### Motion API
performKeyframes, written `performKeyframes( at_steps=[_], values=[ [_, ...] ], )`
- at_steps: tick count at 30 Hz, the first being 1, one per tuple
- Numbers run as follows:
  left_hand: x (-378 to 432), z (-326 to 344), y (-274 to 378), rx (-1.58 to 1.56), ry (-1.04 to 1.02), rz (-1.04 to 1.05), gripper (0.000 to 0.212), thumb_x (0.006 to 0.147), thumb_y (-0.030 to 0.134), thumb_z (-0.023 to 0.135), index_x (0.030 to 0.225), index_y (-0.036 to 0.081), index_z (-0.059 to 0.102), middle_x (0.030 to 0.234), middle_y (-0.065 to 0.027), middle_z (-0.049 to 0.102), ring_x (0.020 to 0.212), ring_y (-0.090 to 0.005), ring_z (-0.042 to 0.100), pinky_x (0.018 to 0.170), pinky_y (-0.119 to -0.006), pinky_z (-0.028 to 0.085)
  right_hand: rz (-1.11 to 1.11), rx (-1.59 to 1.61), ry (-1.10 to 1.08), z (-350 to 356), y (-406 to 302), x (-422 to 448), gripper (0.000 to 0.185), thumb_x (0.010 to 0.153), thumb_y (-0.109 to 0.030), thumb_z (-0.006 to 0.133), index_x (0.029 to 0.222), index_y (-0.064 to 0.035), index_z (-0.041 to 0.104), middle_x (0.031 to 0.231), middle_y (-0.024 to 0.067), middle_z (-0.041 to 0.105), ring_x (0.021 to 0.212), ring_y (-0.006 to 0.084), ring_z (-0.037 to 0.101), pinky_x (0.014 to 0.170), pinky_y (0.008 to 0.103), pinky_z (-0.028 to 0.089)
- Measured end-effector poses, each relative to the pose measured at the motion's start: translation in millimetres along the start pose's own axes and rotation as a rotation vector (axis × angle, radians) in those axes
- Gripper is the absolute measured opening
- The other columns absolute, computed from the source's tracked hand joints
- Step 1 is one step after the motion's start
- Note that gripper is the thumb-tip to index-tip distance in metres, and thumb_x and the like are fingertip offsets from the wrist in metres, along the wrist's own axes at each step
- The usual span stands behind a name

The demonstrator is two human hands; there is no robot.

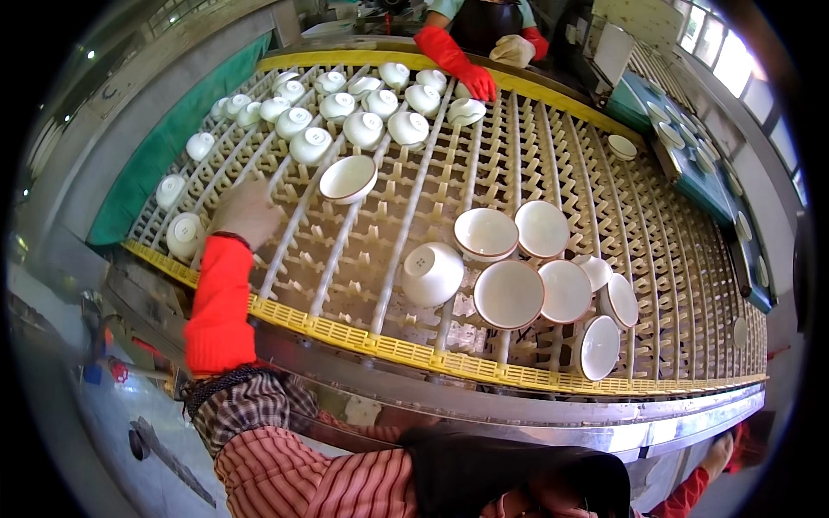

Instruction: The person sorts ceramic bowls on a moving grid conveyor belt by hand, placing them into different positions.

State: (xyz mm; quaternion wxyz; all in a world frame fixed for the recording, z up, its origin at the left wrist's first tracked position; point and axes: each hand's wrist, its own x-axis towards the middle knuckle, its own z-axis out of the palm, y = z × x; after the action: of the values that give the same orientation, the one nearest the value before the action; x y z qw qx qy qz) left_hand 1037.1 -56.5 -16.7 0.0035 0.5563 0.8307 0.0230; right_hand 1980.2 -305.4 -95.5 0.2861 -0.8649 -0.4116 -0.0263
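My left hand (249, 210), pale and blurred below a red sleeve, reaches over the left end of a pegged conveyor belt (363, 259). Its fingers are hidden, so I cannot tell whether they hold anything. Just left of it an upside-down white bowl (185, 235) rests on the pegs, with another white bowl (170, 191) farther back. At the lower right, beyond the belt's near edge, my right hand (717, 455) shows small and blurred beside a red item (748, 447); its grip is unclear. Between my hands several brown-rimmed bowls (509, 294) lie mostly mouth up or tilted.
Several upturned bowls (364, 129) stand in rows at the far left. Across the belt, a co-worker's red-gloved hand (476, 81) touches a bowl (466, 111). Yellow edging (401, 348) borders the belt. A blue side conveyor (699, 162) carries more bowls at right.
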Motion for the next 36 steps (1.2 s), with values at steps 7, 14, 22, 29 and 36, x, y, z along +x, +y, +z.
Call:
performKeyframes(
  at_steps=[7, 14, 22, 29, 36],
  values=[
    [37.4, 75.2, 64.9, 0.016, 0.152, 0.321, 0.032, 0.086, 0.03, 0.072, 0.103, 0.003, 0.071, 0.092, -0.0194, 0.069, 0.092, -0.0359, 0.068, 0.084, -0.049, 0.051, -0.767, 0.242, -0.216, 168.5, -333.4, -22.1, 0.044, 0.092, -0.001, 0.071, 0.135, -0.0016, 0.062, 0.13, 0.0143, 0.066, 0.122, 0.0228, 0.062, 0.104, 0.0347, 0.05],
    [31.6, 52.5, 27.6, -0.626, 0.192, -0.043, 0.034, 0.096, 0.031, 0.061, 0.111, 0.002, 0.071, 0.101, -0.0204, 0.072, 0.089, -0.0329, 0.071, 0.08, -0.044, 0.054, -1.422, 0.469, -0.457, 238.9, -552.1, -110.7, 0.041, 0.081, -0.019, 0.08, 0.113, 0.0015, 0.066, 0.111, 0.0202, 0.071, 0.108, 0.0379, 0.066, 0.1, 0.043, 0.052],
    [-6.5, 37.6, 10.1, 0.026, 0.267, -0.024, 0.026, 0.089, 0.029, 0.061, 0.093, 0.004, 0.069, 0.09, -0.021, 0.07, 0.091, -0.0418, 0.067, 0.082, -0.052, 0.052, -1.47, 0.051, -0.713, 286.4, -580.2, -117.3, 0.032, 0.089, -0.038, 0.068, 0.098, -0.0094, 0.077, 0.09, 0.0182, 0.074, 0.092, 0.0395, 0.069, 0.089, 0.0394, 0.055],
    [-67.3, 25.8, 131.3, -0.135, -0.053, 0.639, 0.031, 0.082, 0.028, 0.076, 0.102, 0.006, 0.067, 0.092, -0.012, 0.069, 0.097, -0.0317, 0.065, 0.091, -0.046, 0.054, -0.641, 0.193, -0.987, 234.5, -560.4, -106.3, 0.035, 0.096, -0.043, 0.066, 0.104, -0.0096, 0.076, 0.09, 0.0192, 0.073, 0.083, 0.0264, 0.073, 0.079, 0.0359, 0.058],
    [-99.3, 62.4, 204.3, -0.033, 0.017, 1.216, 0.036, 0.073, 0.03, 0.08, 0.097, 0.003, 0.072, 0.096, -0.0109, 0.068, 0.107, -0.0324, 0.063, 0.102, -0.044, 0.048, -0.297, 1.444, -2.163, 282.2, -620.6, -75.5, 0.036, 0.107, -0.028, 0.05, 0.126, 0.0016, 0.055, 0.122, 0.0202, 0.066, 0.102, 0.0268, 0.07, 0.082, 0.03, 0.059]
  ],
)
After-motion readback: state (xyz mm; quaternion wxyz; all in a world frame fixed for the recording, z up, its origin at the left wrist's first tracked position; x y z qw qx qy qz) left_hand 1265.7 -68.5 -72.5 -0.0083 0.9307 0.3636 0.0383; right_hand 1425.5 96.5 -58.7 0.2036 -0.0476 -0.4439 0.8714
